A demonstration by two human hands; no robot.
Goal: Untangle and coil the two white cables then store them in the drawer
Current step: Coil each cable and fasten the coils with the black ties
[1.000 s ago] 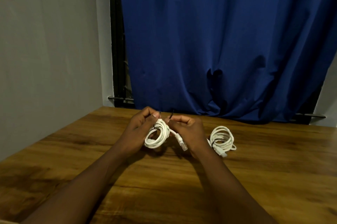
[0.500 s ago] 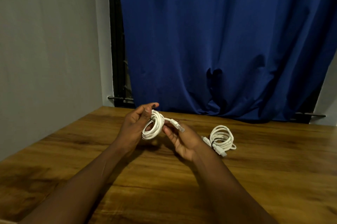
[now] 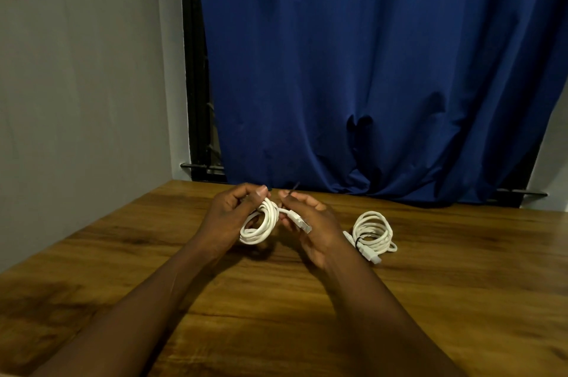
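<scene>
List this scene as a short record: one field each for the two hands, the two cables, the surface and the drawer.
table: wooden
left hand: grips the held coil
right hand: pinches a thin dark tie; the coil's plug lies across its fingers
second coil: lies on the table, right of the hands, bound by a dark band
drawer: not in view

A big blue curtain (image 3: 368, 69) hangs at the far side. The brown wooden table (image 3: 461, 300) sits near. A grey wall (image 3: 76, 84) stands left.
</scene>
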